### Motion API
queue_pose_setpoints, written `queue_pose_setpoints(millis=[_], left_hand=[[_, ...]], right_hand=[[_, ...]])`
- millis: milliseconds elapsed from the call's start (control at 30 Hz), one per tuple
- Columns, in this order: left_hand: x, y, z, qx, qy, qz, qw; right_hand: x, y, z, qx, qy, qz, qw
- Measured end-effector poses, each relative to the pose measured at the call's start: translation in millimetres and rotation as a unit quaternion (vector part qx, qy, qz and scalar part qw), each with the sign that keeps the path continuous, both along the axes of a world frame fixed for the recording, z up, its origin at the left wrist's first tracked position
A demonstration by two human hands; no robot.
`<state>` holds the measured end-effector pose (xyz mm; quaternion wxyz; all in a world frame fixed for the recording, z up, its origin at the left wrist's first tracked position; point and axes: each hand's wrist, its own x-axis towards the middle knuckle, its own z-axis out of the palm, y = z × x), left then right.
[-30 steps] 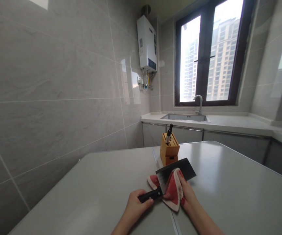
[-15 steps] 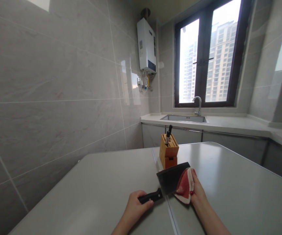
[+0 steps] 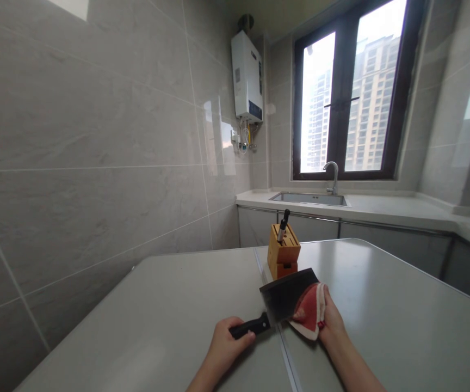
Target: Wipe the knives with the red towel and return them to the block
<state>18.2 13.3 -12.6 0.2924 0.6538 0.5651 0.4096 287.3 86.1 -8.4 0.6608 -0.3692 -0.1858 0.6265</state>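
Observation:
My left hand (image 3: 227, 342) is closed around the black handle of a cleaver (image 3: 286, 296), its broad dark blade pointing right above the table. In my right hand (image 3: 333, 317) is a red cloth with a pale border (image 3: 309, 311), pressed against the lower right part of the blade. The fingers of that hand are partly hidden behind the cloth. Just beyond the blade stands a wooden knife block (image 3: 284, 252), with black-handled tools (image 3: 284, 224) sticking up from its slots.
The light table (image 3: 169, 305) has a metal seam running across it under the cleaver. Behind it, a counter (image 3: 394, 206) holds a sink (image 3: 310, 199) with a tap (image 3: 334, 177). A tiled wall (image 3: 96, 207) rises on the left, with a water heater (image 3: 246, 76) farther back.
The cloth and my right hand have shifted very slightly right along the blade. My left hand keeps its hold on the cleaver, and the camera view has turned a little.

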Motion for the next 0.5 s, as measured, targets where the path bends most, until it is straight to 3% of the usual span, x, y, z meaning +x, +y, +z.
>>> queue_pose_setpoints(millis=[300,500], left_hand=[[0.6,-1.3,2.7,-0.002,-0.023,-0.006,1.000],[0.1,-1.2,2.2,0.003,-0.026,-0.014,1.000]], right_hand=[[-15.5,-6.9,3.8,-0.009,0.044,0.028,0.999],[-29.3,-13.2,-0.8,0.016,0.000,0.012,1.000]])
